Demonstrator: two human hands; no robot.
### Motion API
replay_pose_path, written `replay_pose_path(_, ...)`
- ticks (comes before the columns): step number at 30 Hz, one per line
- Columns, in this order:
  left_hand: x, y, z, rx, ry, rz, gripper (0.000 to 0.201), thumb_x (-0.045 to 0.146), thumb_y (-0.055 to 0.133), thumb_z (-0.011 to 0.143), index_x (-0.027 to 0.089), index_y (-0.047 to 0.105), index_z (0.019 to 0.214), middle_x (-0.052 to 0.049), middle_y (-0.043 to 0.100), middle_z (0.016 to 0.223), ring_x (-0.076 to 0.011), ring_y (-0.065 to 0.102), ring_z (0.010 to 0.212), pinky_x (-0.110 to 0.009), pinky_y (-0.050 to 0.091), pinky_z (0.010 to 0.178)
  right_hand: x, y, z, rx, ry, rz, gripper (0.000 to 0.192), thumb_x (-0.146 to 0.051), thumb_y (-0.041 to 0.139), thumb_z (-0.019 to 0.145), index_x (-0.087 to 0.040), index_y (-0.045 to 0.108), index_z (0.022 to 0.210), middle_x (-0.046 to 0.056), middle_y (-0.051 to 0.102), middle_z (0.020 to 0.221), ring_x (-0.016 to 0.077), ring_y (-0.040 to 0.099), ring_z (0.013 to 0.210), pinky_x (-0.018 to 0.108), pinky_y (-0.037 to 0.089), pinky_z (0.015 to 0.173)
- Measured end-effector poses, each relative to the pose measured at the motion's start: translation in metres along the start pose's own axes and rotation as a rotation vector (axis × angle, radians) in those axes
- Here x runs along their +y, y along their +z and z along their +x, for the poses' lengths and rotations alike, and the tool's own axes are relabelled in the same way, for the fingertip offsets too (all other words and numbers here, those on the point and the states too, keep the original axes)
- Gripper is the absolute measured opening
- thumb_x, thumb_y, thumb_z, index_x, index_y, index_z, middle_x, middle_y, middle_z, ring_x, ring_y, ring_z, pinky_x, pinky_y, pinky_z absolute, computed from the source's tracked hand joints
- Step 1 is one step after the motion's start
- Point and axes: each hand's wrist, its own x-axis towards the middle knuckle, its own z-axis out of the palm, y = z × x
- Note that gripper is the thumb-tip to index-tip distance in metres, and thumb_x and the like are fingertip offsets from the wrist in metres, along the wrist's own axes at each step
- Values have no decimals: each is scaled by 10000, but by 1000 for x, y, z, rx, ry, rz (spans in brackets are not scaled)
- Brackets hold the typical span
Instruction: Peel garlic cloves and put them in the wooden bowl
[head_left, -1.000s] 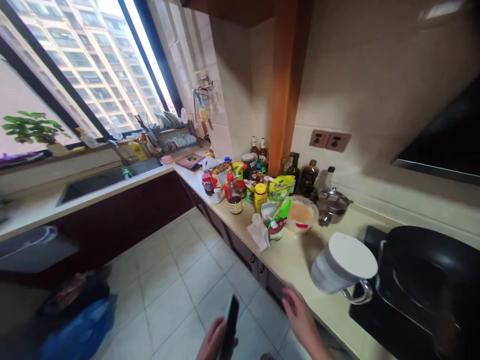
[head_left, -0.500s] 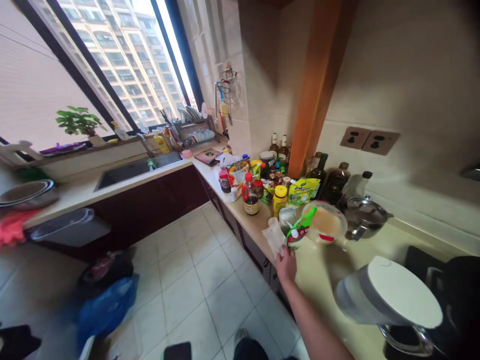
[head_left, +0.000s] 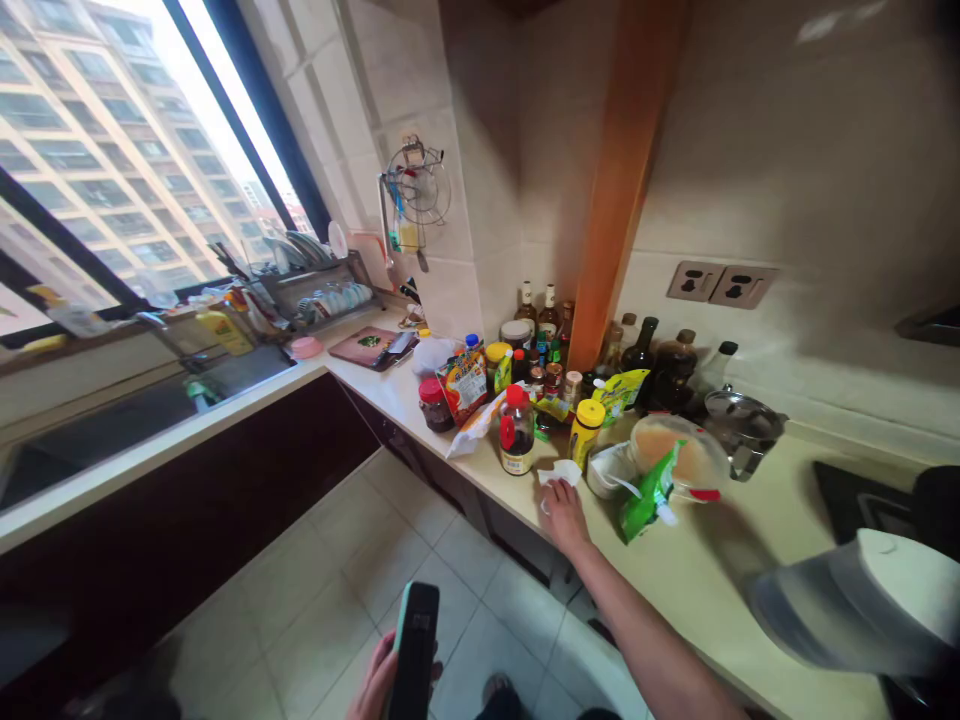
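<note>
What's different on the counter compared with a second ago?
The right hand has reached from the counter edge up to the white tissue and now rests on it. The green pouch has tipped from upright to lying on the counter. The left hand still holds the phone; the bottles and jug stayed put.

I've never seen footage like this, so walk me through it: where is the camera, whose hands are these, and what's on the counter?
The camera sits on a person's head, looking forward and down, so both hands are that person's own. The left hand holds a dark phone low over the tiled floor. The right hand reaches to the counter and rests on a white paper tissue. Beside it stand a red-capped sauce bottle, a yellow-lidded jar, a green pouch and a covered bowl. A white-lidded jug is at the right.
</note>
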Motion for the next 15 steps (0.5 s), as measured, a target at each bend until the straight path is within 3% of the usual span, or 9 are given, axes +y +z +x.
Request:
replay_pose_path(3,22,21,16,-115,24,54,830,622,705,488,252,438,1182,-90,706,870,-337,670,816,-395,506,676,-1,14,16,-124,-2,41,444,-351,413,877,-167,476,1277,114,391,1398,277,276,1307,415,210,1044)
replay_pose_path(7,38,65,22,-297,15,193,661,620,634,604,244,449,1114,-50,685,825,-263,675,757,-306,485,612,0,20,-6,-78,55,64,479,-429,377,887,-194,463,1296,93,388,1405,275,258,1322,427,219,1056)
replay_pose_path(10,44,106,33,-427,78,419,600,629,558,672,220,448,1098,-30,651,743,-219,651,676,-255,432,524,6,18,-53,-32,12,117,429,-210,353,885,-239,458,1300,49,451,1363,225,328,1288,401,264,1054)
replay_pose_path(12,42,138,48,-466,218,594,572,604,551,684,201,454,1079,-10,618,680,-194,624,651,-247,416,535,19,17,-94,-1,7,155,538,-68,333,825,-262,432,1317,33,489,1330,198,386,1246,391,301,1045)
replay_pose_path(15,32,189,71,-511,465,935,494,483,574,708,195,449,1090,6,603,660,-174,594,650,-256,416,600,53,12,-158,69,58,192,618,-11,311,776,-289,427,1315,24,550,1255,182,470,1166,384,360,1019)
